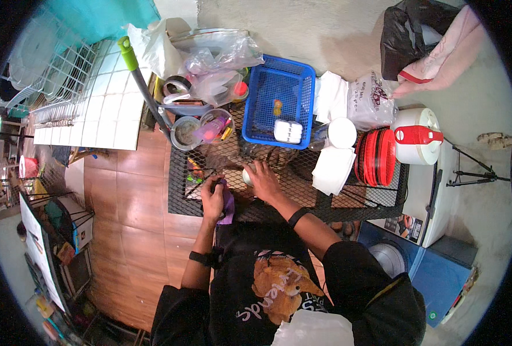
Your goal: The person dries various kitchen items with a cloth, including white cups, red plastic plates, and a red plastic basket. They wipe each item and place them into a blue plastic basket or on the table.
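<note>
My left hand (212, 201) is at the front edge of a black metal-mesh table (290, 184). Its fingers are curled at the top of a purple cloth (227, 207), which hangs down over the edge; a small dark thing shows between thumb and fingers, too hidden to name. To its right, my right hand (263, 181) reaches over the mesh, fingers bent around a small whitish round object (247, 177). Most of that object is under the fingers. Beyond both hands stands a blue plastic basket (260, 99), holding a white segmented piece (288, 131) and a small orange-yellow item (277, 107).
Left of the basket are a clear tub (185, 133), a cup of pens (225, 125) and plastic bags (221, 52). A green-topped pole (143, 82) leans there. To the right are white paper sheets (334, 171), stacked red plates (377, 158) and a white-and-red rice cooker (416, 138).
</note>
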`<state>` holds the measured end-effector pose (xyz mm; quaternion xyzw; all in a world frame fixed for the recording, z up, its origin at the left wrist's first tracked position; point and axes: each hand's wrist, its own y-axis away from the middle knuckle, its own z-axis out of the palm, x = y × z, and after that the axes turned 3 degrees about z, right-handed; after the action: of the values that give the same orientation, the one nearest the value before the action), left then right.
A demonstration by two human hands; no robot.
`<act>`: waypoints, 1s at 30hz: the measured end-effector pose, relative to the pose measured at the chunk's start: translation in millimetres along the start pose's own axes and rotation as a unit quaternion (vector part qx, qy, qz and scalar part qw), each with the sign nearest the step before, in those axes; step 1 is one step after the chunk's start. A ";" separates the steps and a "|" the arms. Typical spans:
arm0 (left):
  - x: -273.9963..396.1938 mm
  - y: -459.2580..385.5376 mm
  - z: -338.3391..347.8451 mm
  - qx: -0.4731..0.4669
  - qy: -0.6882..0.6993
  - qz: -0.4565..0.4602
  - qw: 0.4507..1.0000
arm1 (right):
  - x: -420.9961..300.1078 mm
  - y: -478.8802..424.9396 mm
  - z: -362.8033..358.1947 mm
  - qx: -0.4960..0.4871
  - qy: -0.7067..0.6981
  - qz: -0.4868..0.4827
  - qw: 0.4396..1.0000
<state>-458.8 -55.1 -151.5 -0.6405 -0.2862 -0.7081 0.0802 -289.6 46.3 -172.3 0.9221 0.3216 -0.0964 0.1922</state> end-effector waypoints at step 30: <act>-12.4 -15.1 0.8 0.000 0.012 -0.022 1.000 | 58.5 -145.7 -132.1 -0.150 -0.063 -0.031 0.986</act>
<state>-463.3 -45.4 -167.8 -0.6254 -0.2995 -0.7173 0.0684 -329.0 238.6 -112.6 0.8646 0.3477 -0.1106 0.3454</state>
